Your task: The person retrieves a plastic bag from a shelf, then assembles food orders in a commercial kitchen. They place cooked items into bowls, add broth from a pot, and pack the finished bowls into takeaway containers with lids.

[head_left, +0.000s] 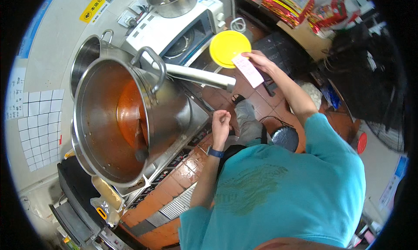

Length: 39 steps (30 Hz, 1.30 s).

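A round yellow lid (227, 48) is held out by its edge in my right hand (260, 61). Under the same fingers a pale pink paper slip (248, 71) hangs over the lid's edge. My left hand (221, 120), with a dark watch on its wrist, hovers over the floor with its fingers curled in and nothing visible in them. Left of it stands a tall steel stockpot (170, 119) with orange-red liquid (129, 112) low inside. Something dark, perhaps a ladle, lies partly in that liquid.
Behind the stockpot sit another steel pot (82, 54) and a white oven (167, 32) topped by a steel pan (172, 6). A thick metal tube (202, 77) juts toward the aisle. Red packages (289, 6) lie on a shelf at the back right. A black fan (374, 93) stands right.
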Available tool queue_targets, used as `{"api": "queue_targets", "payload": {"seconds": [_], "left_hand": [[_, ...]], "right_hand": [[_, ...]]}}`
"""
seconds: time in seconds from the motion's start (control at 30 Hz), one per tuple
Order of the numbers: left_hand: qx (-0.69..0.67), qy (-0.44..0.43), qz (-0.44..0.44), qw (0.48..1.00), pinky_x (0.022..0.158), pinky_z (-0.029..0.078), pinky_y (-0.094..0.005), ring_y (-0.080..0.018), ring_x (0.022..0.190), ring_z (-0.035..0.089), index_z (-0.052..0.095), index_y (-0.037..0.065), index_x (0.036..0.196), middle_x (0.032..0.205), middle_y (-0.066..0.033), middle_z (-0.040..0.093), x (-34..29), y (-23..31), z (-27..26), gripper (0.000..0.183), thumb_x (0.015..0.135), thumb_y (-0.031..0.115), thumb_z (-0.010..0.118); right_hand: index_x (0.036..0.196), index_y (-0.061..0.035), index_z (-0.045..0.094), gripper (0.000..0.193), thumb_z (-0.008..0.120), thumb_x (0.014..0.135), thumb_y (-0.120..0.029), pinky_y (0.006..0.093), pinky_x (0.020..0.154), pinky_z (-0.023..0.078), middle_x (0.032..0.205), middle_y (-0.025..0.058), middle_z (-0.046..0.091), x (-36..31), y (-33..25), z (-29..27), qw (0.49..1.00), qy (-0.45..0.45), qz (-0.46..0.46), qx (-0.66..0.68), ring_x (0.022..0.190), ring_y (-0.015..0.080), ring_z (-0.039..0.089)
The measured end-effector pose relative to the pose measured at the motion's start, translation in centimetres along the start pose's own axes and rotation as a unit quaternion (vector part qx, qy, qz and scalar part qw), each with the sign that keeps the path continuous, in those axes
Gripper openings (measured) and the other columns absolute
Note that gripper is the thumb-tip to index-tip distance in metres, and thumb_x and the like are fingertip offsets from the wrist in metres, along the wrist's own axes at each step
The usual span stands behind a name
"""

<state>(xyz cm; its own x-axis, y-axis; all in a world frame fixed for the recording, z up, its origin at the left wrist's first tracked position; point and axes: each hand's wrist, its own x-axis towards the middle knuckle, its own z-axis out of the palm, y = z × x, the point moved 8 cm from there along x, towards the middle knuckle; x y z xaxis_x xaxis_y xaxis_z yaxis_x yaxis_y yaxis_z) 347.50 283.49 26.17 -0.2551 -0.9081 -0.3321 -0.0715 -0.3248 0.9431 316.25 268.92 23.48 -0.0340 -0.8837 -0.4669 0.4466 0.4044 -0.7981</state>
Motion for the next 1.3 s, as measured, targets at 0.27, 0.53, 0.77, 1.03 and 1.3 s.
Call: {"api": "queue_targets", "payload": {"seconds": [0.27,0.53,0.77,1.03,1.3], "left_hand": [[-0.072,0.134,-0.059,0.987,0.093,0.049,-0.0319,-0.0205,0.109,0.058,0.043,0.001,0.130,0.118,-0.0138,0.058,4.3,5.1,1.7,0.044,0.093,0.007,0.065],[-0.010,0.129,-0.103,0.986,0.102,0.045,-0.0388,-0.0315,0.121,0.054,0.042,-0.001,0.128,0.128,-0.0209,0.054,10.1,9.9,6.0,0.050,0.085,0.004,0.068],[0.150,-0.074,0.075,0.983,0.106,0.041,-0.0411,-0.0354,0.124,0.053,0.041,0.004,0.145,0.138,-0.0206,0.052,17.7,14.3,11.2,0.068,0.084,0.017,0.070],[0.214,0.201,-0.159,0.943,0.087,0.051,-0.0433,-0.0350,0.105,0.064,0.065,0.011,0.118,0.112,-0.0172,0.068,-4.1,-1.0,-3.3,0.033,0.092,0.031,0.060],[-0.111,0.634,-0.396,0.654,0.086,0.051,-0.0478,-0.0382,0.103,0.065,0.072,0.003,0.097,0.105,-0.0268,0.067,-36.1,-27.7,9.3,0.044,0.088,0.042,0.053]], "right_hand": [[0.102,0.0046,0.067,0.034,0.073,0.086,-0.024,0.0243,0.064,0.055,0.085,0.0073,0.066,26.9,3.0,13.9,0.992,-0.032,0.078,-0.093,0.071,0.0139,0.064],[0.102,-0.0008,0.070,0.024,0.064,0.093,-0.023,0.0267,0.058,0.051,0.073,0.0046,0.068,25.1,-3.3,11.9,0.924,-0.130,-0.126,-0.336,0.067,0.0095,0.063],[0.097,-0.0039,0.067,0.040,0.052,0.101,-0.040,0.0370,0.072,0.052,0.083,0.0141,0.069,13.7,-9.3,-5.2,0.869,0.175,-0.163,-0.432,0.078,0.0250,0.068],[0.119,-0.0053,0.062,0.035,0.053,0.098,-0.031,0.0399,0.083,0.053,0.096,0.0157,0.070,22.1,-10.7,1.2,0.767,0.042,-0.423,-0.481,0.088,0.0277,0.066],[0.115,-0.0045,0.063,0.033,0.056,0.097,-0.031,0.0392,0.080,0.052,0.094,0.0154,0.070,6.1,15.2,18.6,0.681,-0.416,-0.242,-0.552,0.087,0.0269,0.066]]}}
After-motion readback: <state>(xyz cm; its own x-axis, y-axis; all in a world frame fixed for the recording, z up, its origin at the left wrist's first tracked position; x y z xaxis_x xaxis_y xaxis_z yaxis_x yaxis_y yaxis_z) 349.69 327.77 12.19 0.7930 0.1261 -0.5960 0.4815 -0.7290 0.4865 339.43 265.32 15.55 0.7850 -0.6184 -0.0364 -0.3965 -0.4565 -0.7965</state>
